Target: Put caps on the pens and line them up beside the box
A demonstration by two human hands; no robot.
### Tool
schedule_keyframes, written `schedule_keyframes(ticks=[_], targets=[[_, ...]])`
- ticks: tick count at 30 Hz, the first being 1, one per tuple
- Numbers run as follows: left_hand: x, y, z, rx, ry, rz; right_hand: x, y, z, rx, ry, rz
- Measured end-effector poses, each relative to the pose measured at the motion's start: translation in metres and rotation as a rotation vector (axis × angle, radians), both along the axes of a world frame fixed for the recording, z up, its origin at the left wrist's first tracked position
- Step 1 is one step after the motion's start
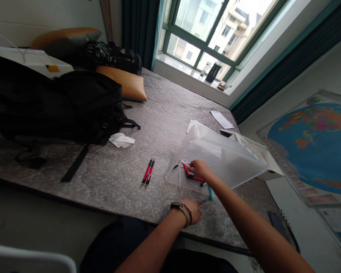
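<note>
Surface: a bare grey quilted mattress carries everything; no desk in view.
Right hand: right hand reaches into the mouth of a clear plastic folder lying flat on the mattress. Fingers are curled over a small cluster of pens at the folder's near left edge; grip looks closed on one or more of them, though exactly which pen is pinched cannot be told.
Left hand: left hand rests palm down on the mattress near its front edge, just in front of the folder. Grip is released, holding nothing. A wristwatch with a red band beside it sits on that wrist.
Pens in folder: red, black and white barrels, lying mixed at the opening; one teal pen pokes out past the folder's near edge, towards the left hand.
Loose pens: two red-and-black pens lie side by side on the mattress, left of the folder and well apart from both hands.
Backpack: a black backpack lies on the far left of the mattress, straps trailing forward.
Tissue: a crumpled white tissue lies just beside the backpack.
Pillow: an orange pillow behind the backpack.
Papers: white sheets beyond the folder, near the window side.
Box: a white open box touching the folder's far right side.
Wall: a world map at right.
</note>
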State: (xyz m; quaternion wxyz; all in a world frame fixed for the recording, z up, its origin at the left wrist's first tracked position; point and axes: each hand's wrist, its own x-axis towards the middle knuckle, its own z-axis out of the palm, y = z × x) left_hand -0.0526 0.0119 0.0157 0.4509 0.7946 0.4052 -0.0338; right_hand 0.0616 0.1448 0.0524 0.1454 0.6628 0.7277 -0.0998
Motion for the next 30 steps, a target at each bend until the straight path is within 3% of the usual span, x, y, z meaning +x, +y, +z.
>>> schedule_keyframes(ticks=[6,9,13,17,20,23,30], targets=[[0.001,0.000,0.001,0.028,-0.034,0.024,-0.010,-0.003,-0.019,-0.060,0.052,-0.067],[0.002,0.004,0.002,0.030,-0.047,0.095,-0.005,-0.005,-0.018,-0.002,0.117,-0.119],[0.000,0.013,0.006,0.018,-0.076,0.268,0.014,-0.035,-0.018,0.250,0.494,-0.309],[-0.006,0.021,0.016,0.024,-0.085,0.487,0.034,-0.099,-0.039,0.412,0.894,-0.490],[-0.009,0.022,0.020,0.030,-0.051,0.536,0.039,-0.143,-0.056,0.292,0.830,-0.463],[-0.007,0.019,0.019,0.020,0.004,0.487,0.037,-0.163,-0.060,0.226,0.656,-0.367],[-0.003,0.017,0.009,-0.014,0.031,0.328,0.036,-0.140,-0.038,0.251,0.532,-0.330]])
